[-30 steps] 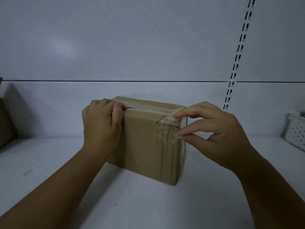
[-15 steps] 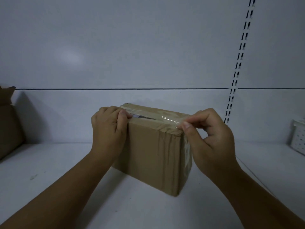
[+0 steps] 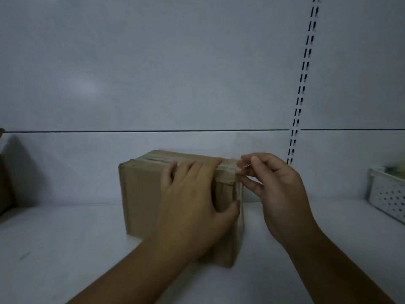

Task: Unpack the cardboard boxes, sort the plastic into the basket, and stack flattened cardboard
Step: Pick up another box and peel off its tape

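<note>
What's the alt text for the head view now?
A left hand holds a taped cardboard box steady on a white shelf while the right hand pinches clear tape at its top right corner. A white perforated basket sits at far right.

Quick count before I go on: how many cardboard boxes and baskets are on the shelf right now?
Cardboard boxes: 2 (taped box, partly seen box at left edge)
White basket: 1
Total: 3
</note>
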Available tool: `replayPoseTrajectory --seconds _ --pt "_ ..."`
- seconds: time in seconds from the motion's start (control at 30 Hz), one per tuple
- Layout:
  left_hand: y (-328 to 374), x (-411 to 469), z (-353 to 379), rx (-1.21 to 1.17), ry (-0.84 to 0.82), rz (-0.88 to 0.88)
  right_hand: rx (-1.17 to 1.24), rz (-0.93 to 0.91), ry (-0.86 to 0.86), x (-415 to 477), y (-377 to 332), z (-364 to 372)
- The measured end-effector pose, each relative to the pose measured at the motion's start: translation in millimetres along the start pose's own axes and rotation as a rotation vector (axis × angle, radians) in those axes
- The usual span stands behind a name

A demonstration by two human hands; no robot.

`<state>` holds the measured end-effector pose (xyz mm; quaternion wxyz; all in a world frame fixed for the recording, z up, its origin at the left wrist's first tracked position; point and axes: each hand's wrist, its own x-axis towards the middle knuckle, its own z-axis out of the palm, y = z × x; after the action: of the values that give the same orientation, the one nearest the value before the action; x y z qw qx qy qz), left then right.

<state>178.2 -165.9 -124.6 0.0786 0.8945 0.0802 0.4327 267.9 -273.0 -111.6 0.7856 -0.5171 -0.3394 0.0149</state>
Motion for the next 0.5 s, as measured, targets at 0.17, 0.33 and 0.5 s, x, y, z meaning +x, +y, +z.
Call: replayPoseTrajectory --seconds 0.17,0.33,0.5 --pt "-25 -4 -23 -0.128 -0.081 0.095 -0.232 -0.141 -0.055 -5 7 1" --pt "-53 -12 -60 -0.256 -0.309 0.073 -0.195 -0.188 -0.290 -12 4 4" --pt "-73 -11 -92 -0.603 -0.471 -0.082 0.179 -0.089 -0.672 -1 -17 -20"
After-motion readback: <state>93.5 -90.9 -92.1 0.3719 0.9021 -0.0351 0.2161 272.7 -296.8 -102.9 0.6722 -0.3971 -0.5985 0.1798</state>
